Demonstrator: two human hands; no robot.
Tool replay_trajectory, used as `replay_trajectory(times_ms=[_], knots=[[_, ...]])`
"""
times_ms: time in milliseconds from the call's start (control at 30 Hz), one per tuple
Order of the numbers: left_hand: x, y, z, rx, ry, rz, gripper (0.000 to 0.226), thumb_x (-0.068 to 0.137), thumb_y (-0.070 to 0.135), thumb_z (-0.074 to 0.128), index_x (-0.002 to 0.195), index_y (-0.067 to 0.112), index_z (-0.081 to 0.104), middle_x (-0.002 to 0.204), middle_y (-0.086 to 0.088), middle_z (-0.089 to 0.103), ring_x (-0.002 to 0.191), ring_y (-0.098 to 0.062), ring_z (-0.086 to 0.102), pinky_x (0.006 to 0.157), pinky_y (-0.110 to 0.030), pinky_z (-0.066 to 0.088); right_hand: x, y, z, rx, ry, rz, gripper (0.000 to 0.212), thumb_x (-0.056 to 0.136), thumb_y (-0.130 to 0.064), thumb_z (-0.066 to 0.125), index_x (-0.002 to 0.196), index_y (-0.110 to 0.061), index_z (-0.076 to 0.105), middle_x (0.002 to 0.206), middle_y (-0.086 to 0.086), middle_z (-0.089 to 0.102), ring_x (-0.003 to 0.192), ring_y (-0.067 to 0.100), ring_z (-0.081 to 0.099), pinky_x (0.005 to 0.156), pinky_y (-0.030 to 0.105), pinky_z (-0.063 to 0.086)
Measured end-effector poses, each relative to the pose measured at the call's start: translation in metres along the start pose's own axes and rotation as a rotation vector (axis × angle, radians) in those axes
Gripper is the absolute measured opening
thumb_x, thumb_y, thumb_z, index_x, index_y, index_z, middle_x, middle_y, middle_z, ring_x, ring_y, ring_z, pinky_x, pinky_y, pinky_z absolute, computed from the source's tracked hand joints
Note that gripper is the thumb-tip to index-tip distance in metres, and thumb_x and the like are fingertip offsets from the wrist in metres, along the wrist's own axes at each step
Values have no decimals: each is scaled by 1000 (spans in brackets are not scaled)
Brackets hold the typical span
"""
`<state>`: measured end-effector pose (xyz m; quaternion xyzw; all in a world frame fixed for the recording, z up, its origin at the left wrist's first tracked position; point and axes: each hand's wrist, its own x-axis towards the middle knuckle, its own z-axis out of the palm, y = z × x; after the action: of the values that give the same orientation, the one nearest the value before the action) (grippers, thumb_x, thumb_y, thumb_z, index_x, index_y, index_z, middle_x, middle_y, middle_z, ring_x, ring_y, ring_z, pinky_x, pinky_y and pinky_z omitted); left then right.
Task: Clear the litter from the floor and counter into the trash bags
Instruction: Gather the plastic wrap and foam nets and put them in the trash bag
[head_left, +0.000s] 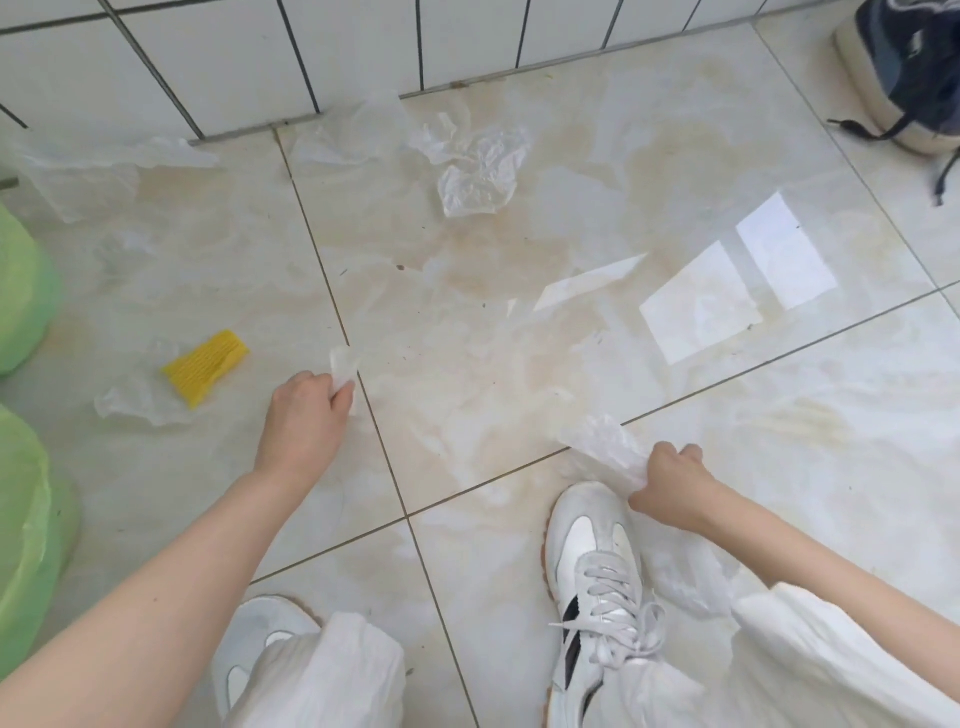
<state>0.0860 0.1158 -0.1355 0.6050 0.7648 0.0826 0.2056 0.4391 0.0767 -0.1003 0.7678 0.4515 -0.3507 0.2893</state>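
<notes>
Both hands (left (311, 410), right (670, 483)) pinch a clear plastic sheet (467, 364) over open floor (727, 415).

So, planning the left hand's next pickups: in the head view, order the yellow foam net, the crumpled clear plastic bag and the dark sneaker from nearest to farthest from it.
1. Yellow foam net, to its left.
2. Crumpled clear plastic bag, ahead near the wall.
3. Dark sneaker, far right corner.

Each hand (311, 410) (670, 480) pinches clear plastic scrap (343, 366) (605, 441) above floor (519, 338)
</notes>
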Motion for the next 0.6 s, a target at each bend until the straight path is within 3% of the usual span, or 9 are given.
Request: replay_trajectory(times_ms=[133,233,367,467,600], knots=[[2,-6,-6,-5,35,-47,40,93,22,52,60,-1,49,68,-14,39,74,-41,52,67,-44,40,-1,-2,18,9,59,36,43,87,-14,53,123,-3,32,127,17,27,110,42,46,80,35,41],[1,-6,-7,-23,57,-68,40,92,21,52,56,7,40,67,-10,37,70,-35,47,63,-41,38,1,5,11,95,90,-73,30,85,-16,57,106,-6,38,119,16,35,103,40,49,81,37,46],[0,-4,-7,-56,62,-73,38,86,15,52,50,9,38,71,-9,36,68,-29,41,59,-35,32,-5,20,-8,64,80,-118,25,83,-12,56,94,-8,34,110,14,40,91,37,52,65,34,42],[2,-1,-7,-75,68,-68,35,83,13,51,50,8,38,77,-10,39,69,-29,43,60,-35,32,-18,29,-2,1,18,-91,32,82,-15,59,98,-9,32,107,11,35,98,40,54,72,38,47],[2,4,-3,-91,83,-41,29,81,11,52,55,3,44,78,-9,41,72,-30,45,61,-35,34,-28,38,31,-176,49,-95,46,83,-20,63,109,-8,27,106,6,28,104,33,44,84,35,39]])
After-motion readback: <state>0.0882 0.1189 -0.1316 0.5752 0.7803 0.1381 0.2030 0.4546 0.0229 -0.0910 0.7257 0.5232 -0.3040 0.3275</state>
